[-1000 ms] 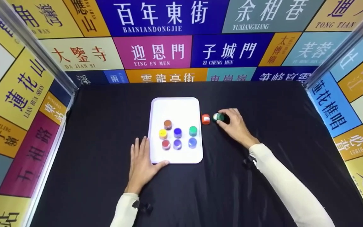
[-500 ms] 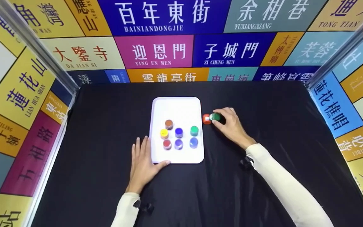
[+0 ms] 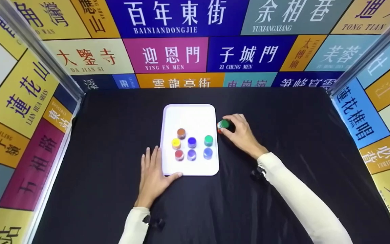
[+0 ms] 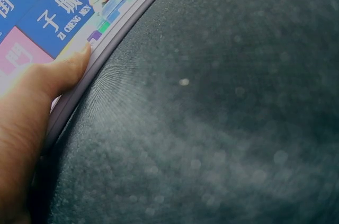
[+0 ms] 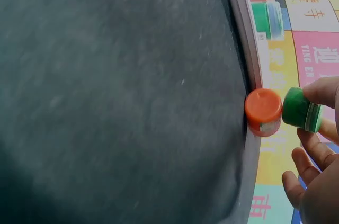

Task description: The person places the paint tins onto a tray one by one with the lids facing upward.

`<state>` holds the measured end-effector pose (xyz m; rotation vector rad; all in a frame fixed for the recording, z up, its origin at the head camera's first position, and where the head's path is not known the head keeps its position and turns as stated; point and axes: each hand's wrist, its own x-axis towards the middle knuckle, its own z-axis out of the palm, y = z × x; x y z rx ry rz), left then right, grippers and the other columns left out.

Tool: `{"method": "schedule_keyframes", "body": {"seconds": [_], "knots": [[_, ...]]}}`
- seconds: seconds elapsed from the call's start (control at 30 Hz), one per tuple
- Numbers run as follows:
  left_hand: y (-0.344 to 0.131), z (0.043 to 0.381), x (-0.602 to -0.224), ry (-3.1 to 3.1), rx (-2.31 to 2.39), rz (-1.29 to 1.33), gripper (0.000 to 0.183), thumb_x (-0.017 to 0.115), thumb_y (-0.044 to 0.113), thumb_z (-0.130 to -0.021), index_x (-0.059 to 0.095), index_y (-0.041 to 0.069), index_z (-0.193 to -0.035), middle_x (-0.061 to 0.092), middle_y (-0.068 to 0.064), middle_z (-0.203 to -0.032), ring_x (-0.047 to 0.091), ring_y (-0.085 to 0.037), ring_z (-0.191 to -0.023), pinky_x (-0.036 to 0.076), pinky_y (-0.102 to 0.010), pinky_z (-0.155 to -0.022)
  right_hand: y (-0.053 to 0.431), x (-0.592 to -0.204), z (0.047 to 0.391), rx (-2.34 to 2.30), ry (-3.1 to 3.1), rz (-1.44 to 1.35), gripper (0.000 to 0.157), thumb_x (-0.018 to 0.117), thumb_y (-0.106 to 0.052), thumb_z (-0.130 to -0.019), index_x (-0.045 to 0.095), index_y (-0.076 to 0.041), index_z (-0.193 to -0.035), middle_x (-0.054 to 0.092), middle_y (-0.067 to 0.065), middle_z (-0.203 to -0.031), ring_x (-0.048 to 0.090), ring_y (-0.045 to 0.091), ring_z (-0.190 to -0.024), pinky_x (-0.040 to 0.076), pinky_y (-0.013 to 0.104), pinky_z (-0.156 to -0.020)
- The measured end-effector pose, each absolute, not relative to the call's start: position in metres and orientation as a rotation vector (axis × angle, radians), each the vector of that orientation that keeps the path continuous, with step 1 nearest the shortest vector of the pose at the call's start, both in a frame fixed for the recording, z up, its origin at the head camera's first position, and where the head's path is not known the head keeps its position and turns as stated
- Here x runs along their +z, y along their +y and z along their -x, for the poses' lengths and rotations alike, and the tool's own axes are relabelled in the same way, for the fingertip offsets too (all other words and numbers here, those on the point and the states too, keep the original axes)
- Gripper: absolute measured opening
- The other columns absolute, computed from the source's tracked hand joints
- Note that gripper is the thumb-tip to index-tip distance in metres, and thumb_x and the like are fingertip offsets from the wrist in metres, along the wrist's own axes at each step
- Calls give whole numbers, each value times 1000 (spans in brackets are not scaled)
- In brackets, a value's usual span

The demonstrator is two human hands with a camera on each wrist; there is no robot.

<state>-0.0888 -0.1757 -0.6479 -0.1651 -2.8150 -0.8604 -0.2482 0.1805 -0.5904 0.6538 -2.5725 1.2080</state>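
Observation:
My right hand [image 3: 244,135] pinches a small green paint pot [image 5: 301,108] between thumb and fingers, just off the right edge of the white tray [image 3: 190,115]. Beside that edge stands an orange-red paint pot [image 5: 263,107] on the black cloth. In the head view the green pot overlaps it and mostly hides it. My left hand [image 3: 152,181] lies at the tray's near left corner, fingers straight along the left side. Its thumb [image 4: 74,70] rests over the near rim.
Several paint pots stand on the tray, among them a brown one [image 3: 181,133], a yellow one [image 3: 176,143], a red one [image 3: 179,155] and a lighter green one [image 3: 208,140]. Printed panels [image 3: 168,56] wall in the black cloth [image 3: 113,135] at the back and sides.
My right hand has carried the green pot leftward, from the right of the orange-red pot to where it overlaps it. The left hand and the tray's pots have stayed put.

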Motion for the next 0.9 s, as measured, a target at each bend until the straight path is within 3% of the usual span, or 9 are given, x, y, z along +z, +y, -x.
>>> {"method": "schedule_keyframes", "body": {"seconds": [0.33,0.9], "knots": [[-176,90,-648,-2827,-863,158,128,80,78,-82,31,1,-172,32,-22,-178,11,-47,-169,3,-59,-137,158,-589,252,1193,-2615,-718,37,86,-10,-95,75,2,-129,72,14,-119,58,34,-117,51,45,-103],[-176,91,-648,-2835,-856,160,128,78,80,-83,31,2,-172,32,-22,-178,11,-46,-169,1,-58,-138,120,-591,257,1174,-2695,-867,39,86,-13,-95,75,2,-130,73,13,-122,57,33,-118,49,45,-106]]}}
